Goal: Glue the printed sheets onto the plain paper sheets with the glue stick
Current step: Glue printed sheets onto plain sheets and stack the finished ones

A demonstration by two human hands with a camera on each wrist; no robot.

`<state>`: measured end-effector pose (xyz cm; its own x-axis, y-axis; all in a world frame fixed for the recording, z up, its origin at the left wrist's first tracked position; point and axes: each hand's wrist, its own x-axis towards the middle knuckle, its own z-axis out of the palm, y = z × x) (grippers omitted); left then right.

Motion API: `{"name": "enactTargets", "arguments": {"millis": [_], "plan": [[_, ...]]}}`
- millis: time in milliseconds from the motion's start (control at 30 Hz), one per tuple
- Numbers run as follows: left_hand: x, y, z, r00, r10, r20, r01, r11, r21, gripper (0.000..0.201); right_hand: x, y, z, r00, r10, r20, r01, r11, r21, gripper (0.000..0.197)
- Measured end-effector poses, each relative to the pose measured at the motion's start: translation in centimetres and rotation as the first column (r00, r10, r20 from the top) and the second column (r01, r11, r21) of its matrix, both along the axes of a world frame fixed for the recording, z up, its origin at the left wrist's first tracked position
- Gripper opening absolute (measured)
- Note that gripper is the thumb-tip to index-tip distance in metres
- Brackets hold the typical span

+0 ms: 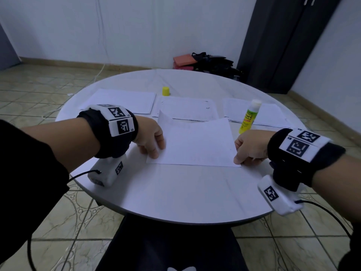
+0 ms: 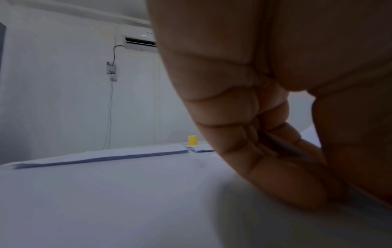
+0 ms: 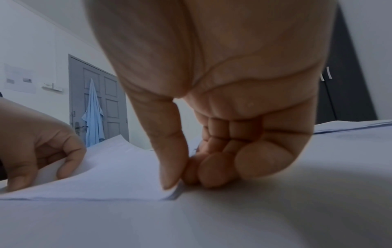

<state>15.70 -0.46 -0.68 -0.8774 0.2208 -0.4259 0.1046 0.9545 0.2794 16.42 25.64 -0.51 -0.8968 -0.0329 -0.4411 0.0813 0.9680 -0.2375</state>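
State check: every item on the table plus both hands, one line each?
Top sheet: far edge lifted, near corners pinched by both hands.
Glue stick: upright, uncapped.
Yellow cap: off, standing apart.
Three paper stacks: flat at the table's far side.
Left hand: pinches the sheet's left corner.
Right hand: pinches the right corner.
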Motion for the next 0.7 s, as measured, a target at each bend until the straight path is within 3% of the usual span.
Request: {"name": "enactTargets", "arguments": {"millis": [700], "plan": [[-0.43,-0.53,-0.40,1.000,0.004,0.005,-0.004,0.999,0.045,0.025,-0.28,-0.17,-0.41,0.999,-0.029,-0.028,0.030,0.999,0.033,0.013]]}}
